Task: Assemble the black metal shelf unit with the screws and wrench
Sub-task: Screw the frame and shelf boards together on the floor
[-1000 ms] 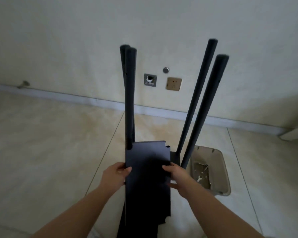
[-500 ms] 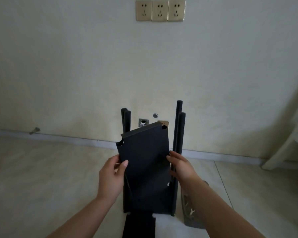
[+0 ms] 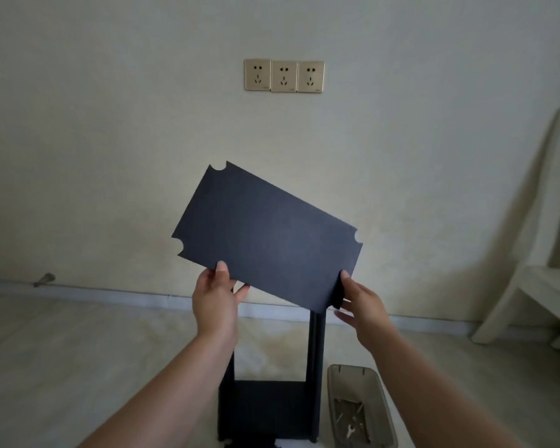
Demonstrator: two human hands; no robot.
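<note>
Head view showed the left hand (image 3: 214,297) pinching the lower long edge of a black shelf panel (image 3: 265,236), thumb on the near face and fingers behind. The right hand (image 3: 362,302) gripped the panel's lower right corner, its fingers curled round the edge. The panel was held up in the air in front of the wall, tilted so its left end sat higher than its right. It was a flat, thin rectangle with a matte, dark finish and a half-round notch cut at each visible corner. Below it the shelf frame (image 3: 267,405) stood on the pale tiled floor (image 3: 78,367), with round black posts (image 3: 316,350) rising from a flat bottom panel. Just right of the frame lay a beige plastic tray (image 3: 380,402) holding small metal hardware (image 3: 349,421). Three gold-toned sockets (image 3: 283,76) sat on the cream wall.
</note>
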